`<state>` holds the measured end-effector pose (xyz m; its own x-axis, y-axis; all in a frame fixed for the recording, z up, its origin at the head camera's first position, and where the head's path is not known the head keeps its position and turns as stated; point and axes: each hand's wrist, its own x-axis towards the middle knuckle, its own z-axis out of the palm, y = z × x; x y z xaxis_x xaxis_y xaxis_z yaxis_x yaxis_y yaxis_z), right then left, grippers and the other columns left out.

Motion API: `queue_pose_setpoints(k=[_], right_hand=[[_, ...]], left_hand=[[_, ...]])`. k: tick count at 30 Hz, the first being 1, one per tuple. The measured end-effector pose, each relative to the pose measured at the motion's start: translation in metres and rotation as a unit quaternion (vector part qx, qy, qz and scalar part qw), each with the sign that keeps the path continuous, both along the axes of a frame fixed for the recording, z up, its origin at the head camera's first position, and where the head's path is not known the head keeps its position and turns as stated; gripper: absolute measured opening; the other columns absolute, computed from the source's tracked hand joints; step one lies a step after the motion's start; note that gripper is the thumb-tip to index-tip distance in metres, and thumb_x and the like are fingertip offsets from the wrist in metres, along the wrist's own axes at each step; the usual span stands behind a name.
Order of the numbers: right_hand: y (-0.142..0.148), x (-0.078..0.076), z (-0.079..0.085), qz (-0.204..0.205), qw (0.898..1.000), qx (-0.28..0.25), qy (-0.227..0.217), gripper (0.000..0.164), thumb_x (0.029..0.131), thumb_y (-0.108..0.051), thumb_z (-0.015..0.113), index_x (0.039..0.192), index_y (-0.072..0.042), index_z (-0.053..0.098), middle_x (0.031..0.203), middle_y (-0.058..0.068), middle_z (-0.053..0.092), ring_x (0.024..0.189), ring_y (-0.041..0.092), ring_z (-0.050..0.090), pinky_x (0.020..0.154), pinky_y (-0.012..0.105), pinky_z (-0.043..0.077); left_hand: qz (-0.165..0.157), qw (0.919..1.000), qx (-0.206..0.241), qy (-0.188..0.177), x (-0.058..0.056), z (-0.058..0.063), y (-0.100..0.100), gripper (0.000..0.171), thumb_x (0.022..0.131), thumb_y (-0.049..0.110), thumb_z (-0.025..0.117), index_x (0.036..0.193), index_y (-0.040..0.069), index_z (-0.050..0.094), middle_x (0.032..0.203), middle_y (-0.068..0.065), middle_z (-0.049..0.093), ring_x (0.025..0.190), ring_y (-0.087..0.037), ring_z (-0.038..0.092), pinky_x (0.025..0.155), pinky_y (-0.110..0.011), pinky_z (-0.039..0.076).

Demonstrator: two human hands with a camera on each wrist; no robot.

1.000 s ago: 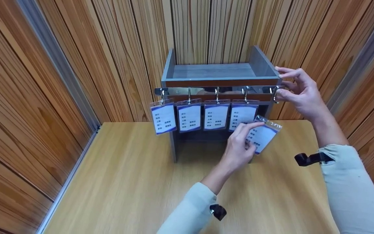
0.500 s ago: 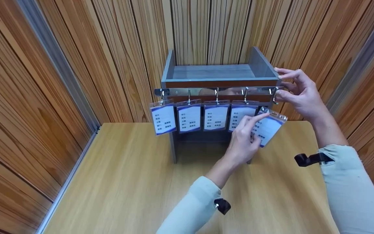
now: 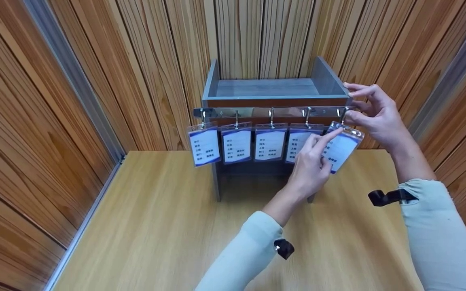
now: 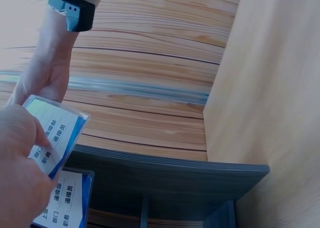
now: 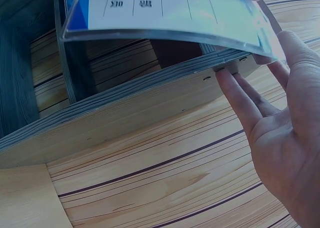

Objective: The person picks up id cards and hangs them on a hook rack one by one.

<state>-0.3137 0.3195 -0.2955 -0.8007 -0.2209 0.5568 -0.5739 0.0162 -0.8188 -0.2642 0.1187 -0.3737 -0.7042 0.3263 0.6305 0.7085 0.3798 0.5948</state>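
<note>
A clear badge holder (image 3: 345,148) with a white and blue card hangs tilted in my left hand (image 3: 310,163), pinched along its left side. My index finger lies at its top edge, right below the last hook (image 3: 343,114) at the right end of the metal hook rail (image 3: 257,112). My right hand (image 3: 374,110) holds the rail's right end, thumb in front, with other fingers on the side panel (image 5: 150,100) of the grey shelf (image 3: 275,98). In the left wrist view the held badge (image 4: 57,133) overlaps a hanging badge (image 4: 67,200) below it.
Several matching badges, such as the leftmost one (image 3: 204,146), hang on the other hooks. The shelf stands on a wooden table (image 3: 156,226) close to a slatted wood wall (image 3: 168,72). A metal strip (image 3: 83,226) runs along the table's left edge.
My left hand has carried the badge up and to the right, from below the rail to the rightmost hook. My right hand stays at the shelf's right side.
</note>
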Motion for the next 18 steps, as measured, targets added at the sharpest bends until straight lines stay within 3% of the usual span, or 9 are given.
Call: queue_pose_setpoints(k=[8,18], right_hand=[[0.0036,-0.0059,-0.0051,0.001,1.0,-0.004,0.003,0.041,0.093,0.013,0.057,0.133,0.004,0.049,0.158,0.017,0.039,0.129,0.017,0.061,0.088,0.026,0.059],[-0.0025,0.004,0.0033,0.004,1.0,-0.002,-0.001,0.041,0.093,0.014,0.055,0.132,0.004,0.049,0.157,0.018,0.039,0.13,0.018,0.06,0.087,0.028,0.059]], left_hand=[[0.016,0.9999,-0.005,-0.002,-0.0021,0.0007,0.0038,0.076,0.092,-0.002,0.065,0.155,0.033,0.04,0.125,-0.003,0.054,0.103,-0.007,0.056,0.075,-0.002,0.043],[0.017,0.9997,-0.015,-0.009,-0.001,0.0028,0.0067,0.081,0.093,-0.002,0.063,0.157,0.038,0.033,0.126,-0.002,0.053,0.104,-0.005,0.055,0.082,-0.002,0.045]])
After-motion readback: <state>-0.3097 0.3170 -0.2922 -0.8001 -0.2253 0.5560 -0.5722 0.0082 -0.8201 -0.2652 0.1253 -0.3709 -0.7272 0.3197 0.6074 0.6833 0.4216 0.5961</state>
